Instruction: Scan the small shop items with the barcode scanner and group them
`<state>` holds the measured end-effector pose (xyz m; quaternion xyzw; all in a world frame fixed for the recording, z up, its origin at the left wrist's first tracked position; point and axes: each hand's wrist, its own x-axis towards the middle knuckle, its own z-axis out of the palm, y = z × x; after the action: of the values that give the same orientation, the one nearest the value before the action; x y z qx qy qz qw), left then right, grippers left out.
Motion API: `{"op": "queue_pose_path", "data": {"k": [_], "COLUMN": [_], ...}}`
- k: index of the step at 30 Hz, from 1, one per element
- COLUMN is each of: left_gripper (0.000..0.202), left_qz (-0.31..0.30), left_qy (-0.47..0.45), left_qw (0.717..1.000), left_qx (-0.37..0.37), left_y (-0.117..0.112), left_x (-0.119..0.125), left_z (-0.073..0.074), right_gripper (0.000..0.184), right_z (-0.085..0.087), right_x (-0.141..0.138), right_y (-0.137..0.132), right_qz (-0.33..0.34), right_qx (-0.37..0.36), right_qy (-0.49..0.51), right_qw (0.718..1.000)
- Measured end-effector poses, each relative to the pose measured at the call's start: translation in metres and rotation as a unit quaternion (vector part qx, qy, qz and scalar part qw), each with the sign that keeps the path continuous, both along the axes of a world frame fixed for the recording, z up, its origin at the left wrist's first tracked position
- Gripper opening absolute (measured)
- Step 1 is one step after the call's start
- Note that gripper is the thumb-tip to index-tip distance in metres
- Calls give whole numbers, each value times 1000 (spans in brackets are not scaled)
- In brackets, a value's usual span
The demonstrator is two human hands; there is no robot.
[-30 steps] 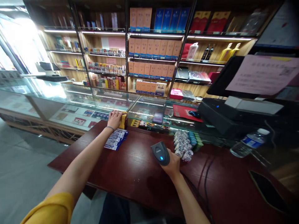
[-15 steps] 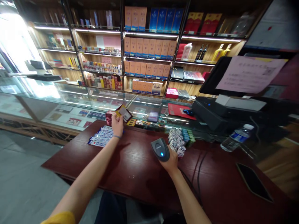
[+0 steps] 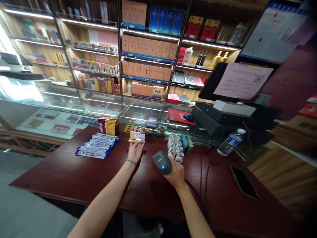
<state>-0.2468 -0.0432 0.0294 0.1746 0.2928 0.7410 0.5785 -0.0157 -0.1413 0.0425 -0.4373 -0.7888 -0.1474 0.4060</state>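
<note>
Head view: a yellow packet (image 3: pixel 137 136) is held in the left hand (image 3: pixel 135 152), and a scanner (image 3: pixel 162 162) is gripped in the right hand (image 3: pixel 176 173).
The packet is pinched at the upturned left fingertips, at twelve o'clock from that hand, white label exposed; the thumb's exact place cannot be made out well. The scanner's handle is enclosed by the right fingers, its blue light lit. On the dark red table (image 3: pixel 150 193), a stack of packets (image 3: pixel 108 126) is seen at ten o'clock from the left hand, with blue-and-white sachets (image 3: pixel 98 145) laid at nine. Small bottles (image 3: pixel 175 145) are grouped at one o'clock from the scanner.
</note>
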Motion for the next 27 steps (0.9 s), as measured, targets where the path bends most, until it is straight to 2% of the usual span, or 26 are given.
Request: {"op": "queue_pose_path", "data": {"k": [4, 10, 13, 16, 20, 22, 24, 26, 27], "left_gripper": [25, 24, 26, 29, 36, 41, 41, 35, 31], "left_qz": [-2, -24, -26, -20, -8, 6, 27, 49, 58], "left_qy": [-4, 30, 22, 12, 42, 90, 183, 322, 401], "left_qw": [1000, 996, 996, 998, 998, 995, 981, 943, 912], "left_qx": [15, 78, 83, 51, 40, 45, 51, 62, 68], "left_y": [-2, -8, -6, -2, 2, 2, 2, 3, 4], "left_x": [1, 4, 4, 2, 2, 2, 2, 4, 6], "left_z": [3, 6, 4, -2, -9, -9, -6, -3, -2], "right_gripper": [47, 20, 24, 35, 38, 38, 39, 38, 35], "right_z": [3, 8, 5, 4, 10, 16, 20, 23, 24], "right_x": [-8, -8, -6, -3, 7, 15, 25, 36, 42], "right_y": [-3, -6, -5, -4, -3, 0, 2, 6, 7], "right_qz": [9, 16, 16, 15, 7, 3, -2, -8, -13], "right_qx": [0, -44, -54, -43, -14, -11, 1, 16, 21], "right_qy": [-5, -24, -21, -12, 3, 16, 29, 40, 46], "right_qw": [1000, 999, 998, 999, 1000, 1000, 1000, 999, 999]}}
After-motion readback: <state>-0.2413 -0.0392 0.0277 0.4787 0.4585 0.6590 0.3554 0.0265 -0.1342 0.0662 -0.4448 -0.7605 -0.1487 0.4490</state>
